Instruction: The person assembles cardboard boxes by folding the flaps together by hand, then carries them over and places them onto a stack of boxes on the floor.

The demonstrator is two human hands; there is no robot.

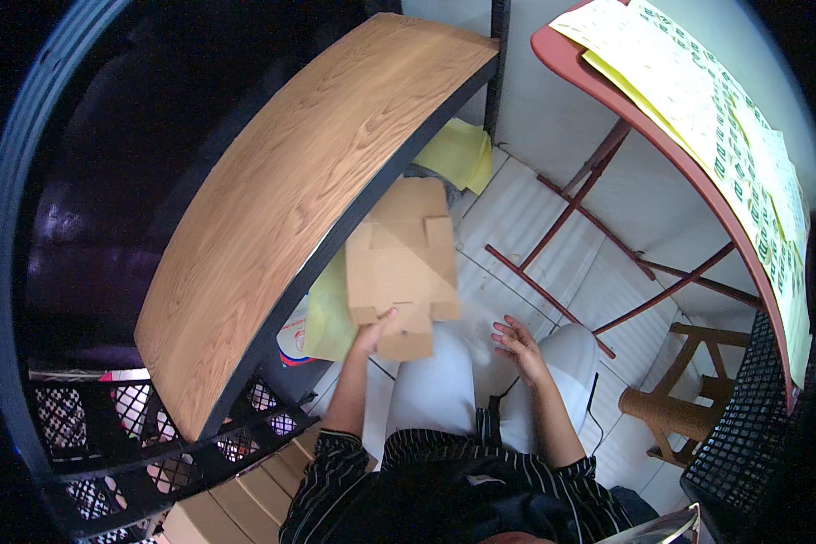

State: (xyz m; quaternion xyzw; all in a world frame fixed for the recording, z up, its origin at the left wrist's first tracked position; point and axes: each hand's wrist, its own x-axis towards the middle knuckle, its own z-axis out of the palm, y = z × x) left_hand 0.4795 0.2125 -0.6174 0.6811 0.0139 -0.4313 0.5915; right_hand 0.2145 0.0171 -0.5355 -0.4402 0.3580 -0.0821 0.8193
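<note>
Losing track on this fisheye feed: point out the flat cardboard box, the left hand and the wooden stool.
Cardboard box point(401, 263), head view: middle of its flat panel.
Left hand point(374, 331), head view: middle of the hand, gripping the box's lower edge.
Wooden stool point(689, 412), head view: its front rail.

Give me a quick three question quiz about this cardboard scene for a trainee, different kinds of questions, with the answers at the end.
1. True or false: the left hand grips the flat brown die-cut cardboard sheet at its lower edge.
2. Multiple choice: the right hand is (A) holding a pen, (B) open and empty above the lap, (C) resting on the red-rimmed table.
3. Fill in: the curved wooden shelf board lies on the person's ____ side.

Key: 1 true; 2 B; 3 left.
</note>
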